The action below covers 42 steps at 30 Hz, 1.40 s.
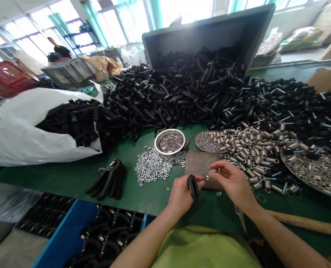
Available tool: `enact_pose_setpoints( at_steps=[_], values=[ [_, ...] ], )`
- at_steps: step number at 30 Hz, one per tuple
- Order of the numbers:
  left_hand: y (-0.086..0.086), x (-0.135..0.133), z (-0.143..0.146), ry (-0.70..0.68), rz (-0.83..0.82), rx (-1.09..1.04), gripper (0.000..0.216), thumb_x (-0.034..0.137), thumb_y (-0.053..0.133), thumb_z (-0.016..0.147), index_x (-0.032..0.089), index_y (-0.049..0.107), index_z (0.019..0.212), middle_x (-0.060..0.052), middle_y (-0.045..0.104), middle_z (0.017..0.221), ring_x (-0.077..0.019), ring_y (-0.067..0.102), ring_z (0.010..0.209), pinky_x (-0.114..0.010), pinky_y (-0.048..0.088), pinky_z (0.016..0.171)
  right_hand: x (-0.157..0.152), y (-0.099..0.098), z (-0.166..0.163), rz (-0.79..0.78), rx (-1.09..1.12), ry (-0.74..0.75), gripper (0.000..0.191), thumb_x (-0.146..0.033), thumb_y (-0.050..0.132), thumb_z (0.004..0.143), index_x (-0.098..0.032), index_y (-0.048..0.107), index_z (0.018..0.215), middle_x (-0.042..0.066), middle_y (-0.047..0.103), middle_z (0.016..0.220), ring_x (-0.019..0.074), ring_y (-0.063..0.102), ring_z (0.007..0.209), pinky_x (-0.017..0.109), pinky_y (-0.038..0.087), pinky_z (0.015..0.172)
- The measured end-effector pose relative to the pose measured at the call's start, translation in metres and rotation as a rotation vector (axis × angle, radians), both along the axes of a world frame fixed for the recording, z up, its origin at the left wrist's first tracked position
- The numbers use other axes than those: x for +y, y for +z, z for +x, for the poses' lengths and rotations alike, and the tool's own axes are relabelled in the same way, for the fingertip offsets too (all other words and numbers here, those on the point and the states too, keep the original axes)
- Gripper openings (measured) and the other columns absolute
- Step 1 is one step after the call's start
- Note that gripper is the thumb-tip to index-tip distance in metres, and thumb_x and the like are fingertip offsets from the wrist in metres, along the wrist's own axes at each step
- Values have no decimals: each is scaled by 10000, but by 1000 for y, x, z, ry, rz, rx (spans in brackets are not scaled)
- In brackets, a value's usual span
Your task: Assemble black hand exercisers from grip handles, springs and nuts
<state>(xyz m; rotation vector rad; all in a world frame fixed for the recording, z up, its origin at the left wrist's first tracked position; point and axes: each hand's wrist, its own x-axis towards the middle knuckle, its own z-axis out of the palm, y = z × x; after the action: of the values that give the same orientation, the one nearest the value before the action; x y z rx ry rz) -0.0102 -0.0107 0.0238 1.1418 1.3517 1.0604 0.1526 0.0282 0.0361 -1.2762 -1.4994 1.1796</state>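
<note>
The green workbench (pixel 145 199) supports the parts; all positions are referenced to the flat metal plate (pixel 196 162). A heap of black curved parts (pixel 168 96) occupies the area beyond the plate, with a grey crate (pixel 182 41) tipped behind it. A white sack (pixel 28 119) of similar parts lies far to the left of the plate. A blue crate (pixel 66 230) sits below bench level, nearer the wearer and left of the plate.

Springs (pixel 251 149) are heaped to the right of the plate. Loose nuts (pixel 154 165) are spread to its left, with a group of black handles (pixel 112 180) farther left. A steel bowl (pixel 156 143) of small metal parts sits beyond the plate's far left corner.

The left hand (pixel 180 195) is at the plate's near left corner, fingers curled tightly around one black part (pixel 193 186). The right hand (pixel 235 182) is at the plate's right side, thumb and forefinger pinched on a small coiled spring (pixel 214 170). The spring is over the plate, near the left fingertips; contact with the black part cannot be determined.

Step in hand, as judged: presenting the spring to the black part. The next move appears to require a steady left grip and careful fingertip alignment of the coil
</note>
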Motion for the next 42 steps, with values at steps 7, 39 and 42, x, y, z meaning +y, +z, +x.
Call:
enact_pose_setpoints(
  at_steps=[7, 39, 42],
  values=[
    [-17, 4, 23, -62, -539, -664, 360, 268, 783, 542, 172, 502, 745, 100, 360, 479, -31, 289, 408, -155, 253, 408, 5, 17, 1, 151, -142, -31, 159, -328, 671, 726, -229, 625, 842, -11, 651, 674, 152, 591, 569, 268, 455, 537],
    [-21, -4, -15, -38, -327, -446, 364, 476, 586, 766, 121, 547, 840, -6, 519, 687, -72, 449, 538, -172, 355, 439, 149, -34, -49, 336, -652, 471, 54, -124, 571, 744, -172, 576, 718, 49, 604, 845, 171, 522, 889, 265, 394, 774],
    [-20, 6, -16, 45, -354, -478, 415, 541, 564, 767, 133, 545, 842, 24, 454, 644, -64, 396, 523, -159, 302, 416, 115, -20, -42, 297, -556, 465, 123, -206, 390, 888, -172, 509, 882, 20, 612, 828, 126, 561, 773, 233, 422, 686]
  ],
)
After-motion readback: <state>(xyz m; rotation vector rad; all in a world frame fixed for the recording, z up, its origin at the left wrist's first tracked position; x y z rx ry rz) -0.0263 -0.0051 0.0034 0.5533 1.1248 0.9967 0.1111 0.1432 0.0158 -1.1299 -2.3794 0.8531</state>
